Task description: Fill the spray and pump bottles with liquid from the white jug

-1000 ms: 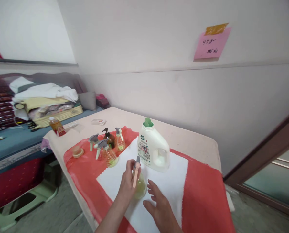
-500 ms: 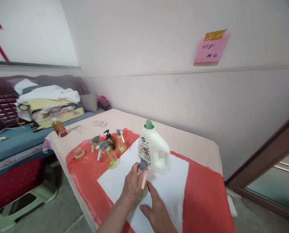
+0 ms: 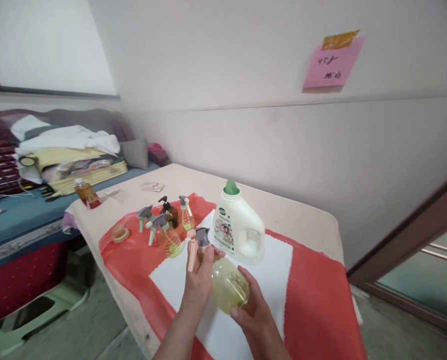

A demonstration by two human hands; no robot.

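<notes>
A clear spray bottle with yellowish-green liquid is tilted between my hands above the white cloth. My left hand is wrapped round its neck, just below the grey head and pink trigger. At the base, my right hand grips the body between thumb and fingers. Just beyond stands a white detergent jug, its mouth uncapped with a green piece sticking up in it. To the left are several more bottles, among them a clear spray bottle and a brown pump bottle.
Red plastic sheeting lies under the white cloth on the table. A round lid-like piece rests at its left. An amber bottle stands near the table's left edge. A green stool is on the floor.
The held spray bottle has been lifted and tipped, its head turning left and its base towards the right. My right hand has closed on the base.
</notes>
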